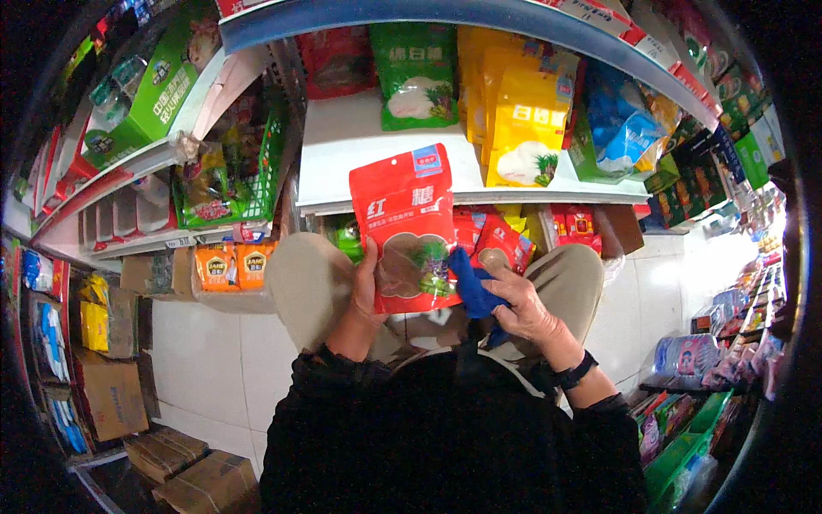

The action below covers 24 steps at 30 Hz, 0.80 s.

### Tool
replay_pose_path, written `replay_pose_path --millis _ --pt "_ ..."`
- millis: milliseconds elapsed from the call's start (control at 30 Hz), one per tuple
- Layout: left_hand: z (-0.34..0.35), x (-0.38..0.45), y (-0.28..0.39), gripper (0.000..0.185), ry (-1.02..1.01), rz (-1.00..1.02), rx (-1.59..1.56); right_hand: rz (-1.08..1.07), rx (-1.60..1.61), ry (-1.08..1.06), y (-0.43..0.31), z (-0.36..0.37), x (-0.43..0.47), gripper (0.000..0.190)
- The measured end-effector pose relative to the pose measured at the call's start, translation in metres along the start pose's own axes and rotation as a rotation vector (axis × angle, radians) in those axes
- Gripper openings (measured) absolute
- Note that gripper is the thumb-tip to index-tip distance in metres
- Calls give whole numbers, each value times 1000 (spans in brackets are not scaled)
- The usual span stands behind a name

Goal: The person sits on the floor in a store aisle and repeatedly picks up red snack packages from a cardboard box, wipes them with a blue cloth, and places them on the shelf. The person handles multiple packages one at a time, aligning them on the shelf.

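Observation:
My left hand (365, 286) grips a red pouch of brown sugar (411, 218) by its left side, holding it upright over my lap. The pouch has a clear window low on its front, with brown contents behind it. A bunched blue cloth (474, 283) is in my right hand (523, 302), and its upper end meets the pouch's lower right edge. Just beyond the pouch is a white shelf (398, 151). On that shelf a green pouch (414, 80) stands at the middle, and several yellow sugar pouches (526, 122) lean together on the right.
Blue packets (626, 141) fill the shelf's right end. More red pouches (501, 238) lie below the shelf, near my knees. At left are a green plastic basket (263, 173) and orange packs (221, 266). Cardboard boxes (205, 485) sit on the tiled floor (199, 360). Bottled goods (684, 356) stand at right.

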<state>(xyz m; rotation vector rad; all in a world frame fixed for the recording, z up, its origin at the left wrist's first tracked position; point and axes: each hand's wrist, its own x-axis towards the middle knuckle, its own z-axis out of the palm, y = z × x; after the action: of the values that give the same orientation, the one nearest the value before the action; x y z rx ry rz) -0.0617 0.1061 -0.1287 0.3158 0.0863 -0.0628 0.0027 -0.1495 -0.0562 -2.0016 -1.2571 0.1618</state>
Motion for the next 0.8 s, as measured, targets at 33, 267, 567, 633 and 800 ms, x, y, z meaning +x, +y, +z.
replay_pose_path --millis 33,267,567,633,800 --pt "7 -1 1 64 -25 14 -13 168 160 54 1 4 -4 42" --pt "20 -8 -7 71 -219 -101 -204 488 789 563 -19 -19 39 37" --pt "41 8 -25 76 64 -11 -12 -52 -528 212 -21 33 104 49" --pt "22 11 -22 78 33 44 31 -94 -556 183 -29 40 95 48" --pt "10 11 -24 80 42 59 -84 -247 -571 83 -37 47 73 32"
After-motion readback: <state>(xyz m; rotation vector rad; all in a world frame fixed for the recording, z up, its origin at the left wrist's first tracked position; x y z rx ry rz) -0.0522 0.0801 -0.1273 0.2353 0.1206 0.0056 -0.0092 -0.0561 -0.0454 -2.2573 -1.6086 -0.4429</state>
